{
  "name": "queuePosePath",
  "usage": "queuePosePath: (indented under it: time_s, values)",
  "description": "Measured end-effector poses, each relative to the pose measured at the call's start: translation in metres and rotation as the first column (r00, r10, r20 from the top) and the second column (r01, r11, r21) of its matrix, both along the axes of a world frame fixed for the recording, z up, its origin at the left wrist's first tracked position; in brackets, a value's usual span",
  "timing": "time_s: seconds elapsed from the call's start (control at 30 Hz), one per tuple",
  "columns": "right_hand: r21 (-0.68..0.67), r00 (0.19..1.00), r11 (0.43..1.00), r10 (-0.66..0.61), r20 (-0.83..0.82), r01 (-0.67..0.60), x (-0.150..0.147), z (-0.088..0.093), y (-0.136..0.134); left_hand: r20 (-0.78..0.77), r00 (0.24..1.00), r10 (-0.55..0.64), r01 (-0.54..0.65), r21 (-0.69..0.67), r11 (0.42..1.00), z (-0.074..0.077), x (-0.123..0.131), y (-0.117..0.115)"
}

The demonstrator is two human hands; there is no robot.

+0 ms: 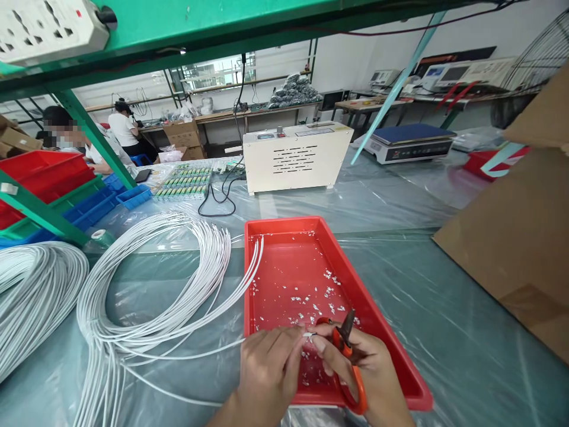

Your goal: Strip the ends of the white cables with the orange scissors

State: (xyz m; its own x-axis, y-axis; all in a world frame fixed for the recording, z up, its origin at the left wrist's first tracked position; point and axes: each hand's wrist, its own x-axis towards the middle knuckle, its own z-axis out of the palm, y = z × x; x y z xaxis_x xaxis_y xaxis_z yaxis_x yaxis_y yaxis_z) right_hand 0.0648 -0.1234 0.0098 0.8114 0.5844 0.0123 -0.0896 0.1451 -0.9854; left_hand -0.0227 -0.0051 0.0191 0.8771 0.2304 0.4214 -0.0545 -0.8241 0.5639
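Note:
My left hand [269, 365] is closed on a white cable [200, 352], whose end sticks out past the fingertips. My right hand [377, 362] pinches at that same end with thumb and forefinger. Orange-handled scissors [359, 394] hang on the right hand's fingers, their dark blades pointing up and away from the cable. Both hands are over the near part of a red tray [280, 258], in which small white scraps lie scattered. To the left lies a large coil of white cables [100, 290]; several of its ends reach over the tray's left rim.
Another cable coil [48, 284] lies far left, near stacked coloured bins [48, 172]. Behind the tray stand a cream machine [297, 160] and a weighing scale [409, 142]. A cardboard box [515, 255] stands right. A green shelf beam [231, 24] crosses overhead. Two people sit in the background.

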Motion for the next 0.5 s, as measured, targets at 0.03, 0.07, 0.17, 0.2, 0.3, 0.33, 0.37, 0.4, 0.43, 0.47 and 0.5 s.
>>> queuePosePath:
  time_s: [0.03, 0.07, 0.17, 0.2, 0.3, 0.33, 0.37, 0.4, 0.43, 0.47, 0.5]
  values:
    - [-0.003, 1.000, 1.000, -0.003, 0.011, 0.003, 0.000, 0.001, 0.001, -0.007, 1.000, 0.009, -0.009, -0.006, 1.000, 0.000, 0.000, 0.000]
    - [-0.002, 0.999, 1.000, -0.018, 0.029, 0.018, 0.001, 0.002, 0.001, -0.013, 1.000, 0.019, -0.019, -0.015, 1.000, 0.000, 0.000, -0.001]
    - [0.003, 0.994, 0.998, -0.055, 0.089, 0.055, 0.002, 0.004, 0.002, -0.035, 0.999, 0.025, -0.027, -0.068, 0.997, 0.000, 0.001, -0.001]
    - [-0.001, 0.994, 0.999, -0.053, 0.097, 0.054, 0.002, 0.004, 0.001, -0.043, 0.999, 0.012, -0.016, -0.093, 0.996, 0.001, 0.002, -0.001]
    - [-0.015, 0.995, 0.999, -0.046, 0.091, 0.047, 0.001, 0.003, 0.000, -0.088, 0.995, -0.044, 0.030, -0.158, 0.987, 0.003, 0.004, 0.000]
    - [-0.017, 0.995, 0.998, -0.050, 0.089, 0.052, 0.001, 0.002, 0.000, -0.113, 0.992, -0.061, 0.041, -0.173, 0.984, 0.004, 0.005, 0.000]
    - [-0.019, 0.995, 0.998, -0.055, 0.088, 0.057, 0.001, 0.001, -0.001, -0.140, 0.987, -0.075, 0.048, -0.186, 0.981, 0.005, 0.005, 0.000]
    - [-0.024, 0.995, 0.998, -0.055, 0.085, 0.057, 0.001, 0.001, -0.001, -0.165, 0.982, -0.087, 0.053, -0.200, 0.978, 0.007, 0.006, 0.000]
    - [-0.031, 0.996, 0.998, -0.047, 0.080, 0.049, 0.001, 0.001, -0.001, -0.188, 0.977, -0.096, 0.055, -0.215, 0.975, 0.008, 0.006, 0.000]
    - [-0.038, 0.997, 0.998, -0.040, 0.072, 0.043, 0.001, 0.001, 0.000, -0.203, 0.974, -0.103, 0.055, -0.230, 0.972, 0.010, 0.006, 0.000]
    - [-0.042, 0.997, 0.998, -0.042, 0.067, 0.045, 0.001, 0.002, 0.000, -0.214, 0.971, -0.111, 0.057, -0.246, 0.968, 0.011, 0.006, 0.000]
